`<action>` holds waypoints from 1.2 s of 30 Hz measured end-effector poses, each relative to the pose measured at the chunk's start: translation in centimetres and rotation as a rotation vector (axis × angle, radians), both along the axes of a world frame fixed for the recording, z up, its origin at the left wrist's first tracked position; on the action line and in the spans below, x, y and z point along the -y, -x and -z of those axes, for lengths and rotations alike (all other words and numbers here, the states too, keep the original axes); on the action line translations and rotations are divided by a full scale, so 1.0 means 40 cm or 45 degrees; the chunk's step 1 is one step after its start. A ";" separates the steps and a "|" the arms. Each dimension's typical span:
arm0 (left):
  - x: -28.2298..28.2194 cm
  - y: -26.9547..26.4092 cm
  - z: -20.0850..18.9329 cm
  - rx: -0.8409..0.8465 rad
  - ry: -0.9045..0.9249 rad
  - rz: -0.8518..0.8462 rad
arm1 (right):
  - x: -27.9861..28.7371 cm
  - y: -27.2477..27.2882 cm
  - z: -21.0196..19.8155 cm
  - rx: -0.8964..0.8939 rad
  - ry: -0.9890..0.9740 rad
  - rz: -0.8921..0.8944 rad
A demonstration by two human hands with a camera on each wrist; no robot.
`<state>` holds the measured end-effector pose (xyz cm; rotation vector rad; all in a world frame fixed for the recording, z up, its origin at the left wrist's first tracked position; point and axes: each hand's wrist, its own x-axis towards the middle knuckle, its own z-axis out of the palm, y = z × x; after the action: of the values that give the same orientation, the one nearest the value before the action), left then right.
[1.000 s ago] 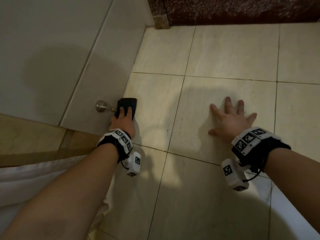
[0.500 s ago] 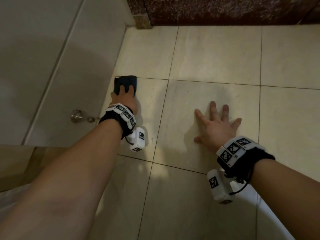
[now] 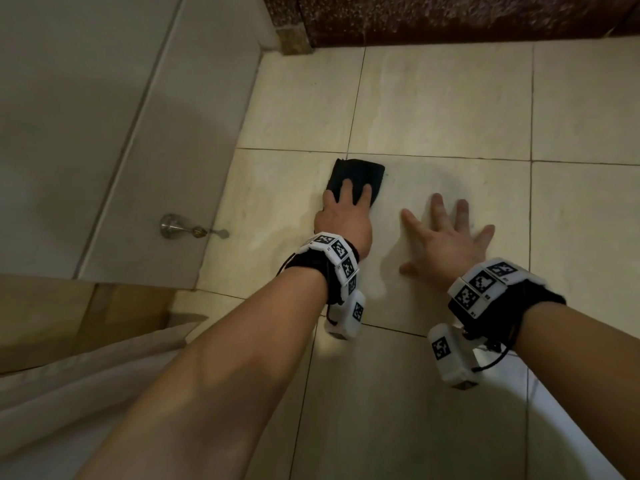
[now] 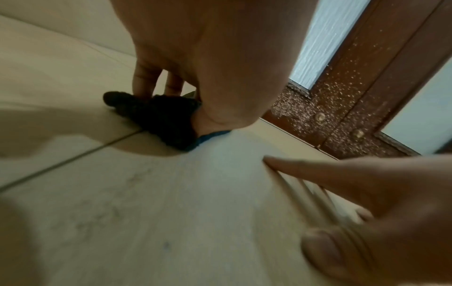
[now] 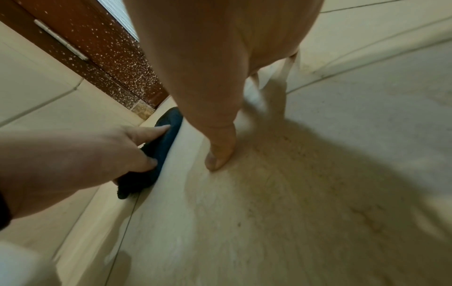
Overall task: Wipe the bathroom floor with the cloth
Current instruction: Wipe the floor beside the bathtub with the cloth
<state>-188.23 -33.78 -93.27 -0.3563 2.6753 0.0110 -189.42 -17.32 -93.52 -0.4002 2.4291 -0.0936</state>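
Note:
A folded dark cloth (image 3: 360,171) lies on the cream tiled floor (image 3: 433,109), just below a grout line. My left hand (image 3: 343,216) presses on its near half with straight fingers laid over the top. The left wrist view shows my fingertips (image 4: 144,85) coming down onto the cloth (image 4: 161,118). From the right wrist view, the left hand (image 5: 73,154) has a finger and the thumb resting on the cloth (image 5: 168,131). My right hand (image 3: 446,237) lies flat and spread on the tile just right of the cloth, holding nothing.
A tiled wall (image 3: 86,116) runs along the left, with a metal door stop (image 3: 173,226) sticking out near the floor. A dark brown speckled door frame (image 3: 450,19) closes the far side. White fabric (image 3: 69,393) lies at the lower left.
My left hand has slid the cloth from beside the door stop forward along the wall, then right, close to my right hand. The right hand has stayed flat on the floor.

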 end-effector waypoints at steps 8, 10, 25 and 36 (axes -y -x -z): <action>0.256 0.060 -0.015 0.130 0.126 -0.230 | -0.010 0.003 0.001 -0.005 0.018 -0.002; 0.361 0.060 -0.009 0.230 0.110 -0.357 | -0.008 0.002 0.000 0.001 0.012 -0.002; 0.349 -0.159 -0.021 0.377 0.212 -0.455 | -0.017 0.002 -0.004 0.011 0.075 -0.034; 0.160 -0.256 -0.047 0.338 0.043 -0.515 | -0.020 -0.018 -0.020 0.018 0.043 -0.046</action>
<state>-177.99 -40.17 -91.40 -0.8412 2.3049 0.0388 -188.70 -16.54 -92.74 -0.4568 2.4079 -0.1216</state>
